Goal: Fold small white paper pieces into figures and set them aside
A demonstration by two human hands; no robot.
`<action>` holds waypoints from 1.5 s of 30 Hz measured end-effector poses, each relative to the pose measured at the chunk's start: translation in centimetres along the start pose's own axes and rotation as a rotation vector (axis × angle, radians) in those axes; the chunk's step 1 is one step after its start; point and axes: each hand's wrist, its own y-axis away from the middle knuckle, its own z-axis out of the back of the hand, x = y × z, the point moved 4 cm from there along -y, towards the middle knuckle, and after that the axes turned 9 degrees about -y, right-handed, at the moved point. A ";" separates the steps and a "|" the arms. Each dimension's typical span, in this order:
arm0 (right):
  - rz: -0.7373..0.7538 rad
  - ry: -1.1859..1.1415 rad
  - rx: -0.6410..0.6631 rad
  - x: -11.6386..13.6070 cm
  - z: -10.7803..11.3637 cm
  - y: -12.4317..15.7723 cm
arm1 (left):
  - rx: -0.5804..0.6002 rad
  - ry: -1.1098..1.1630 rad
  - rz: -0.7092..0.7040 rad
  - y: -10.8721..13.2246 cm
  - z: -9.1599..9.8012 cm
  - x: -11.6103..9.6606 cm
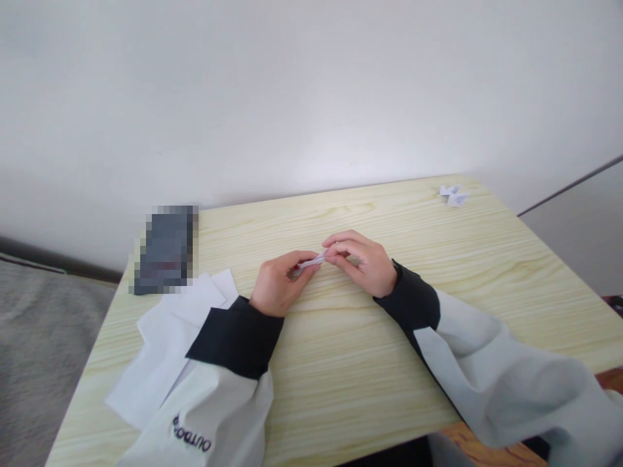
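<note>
A small piece of folded white paper (311, 262) is held between my two hands, just above the middle of the table (341, 363). My left hand (282, 282) pinches its left end between thumb and fingers. At the other end, the fingertips of my right hand (361, 261) close on the paper. Much of the folded shape is hidden by the fingers, so its exact form cannot be made out. Loose white paper sheets (170, 344) lie overlapping beside my left forearm, partly under the sleeve.
A dark flat object (168, 250), blurred out, lies at the table's back left corner. Two or so small folded paper pieces (455, 196) rest near the back right corner. A white wall (311, 97) runs behind the table. Grey fabric (43, 363) shows beyond the left edge.
</note>
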 end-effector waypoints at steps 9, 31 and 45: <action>0.116 0.071 0.031 0.4 -0.1 0.2 | -0.114 -0.043 -0.062 0.1 0.6 0.0; -0.097 0.020 -0.028 -0.4 -0.3 0.4 | -0.033 0.013 0.006 0.1 0.5 -0.6; 0.107 0.017 0.024 0.5 0.0 0.1 | 0.062 0.227 0.194 0.0 -0.1 -0.2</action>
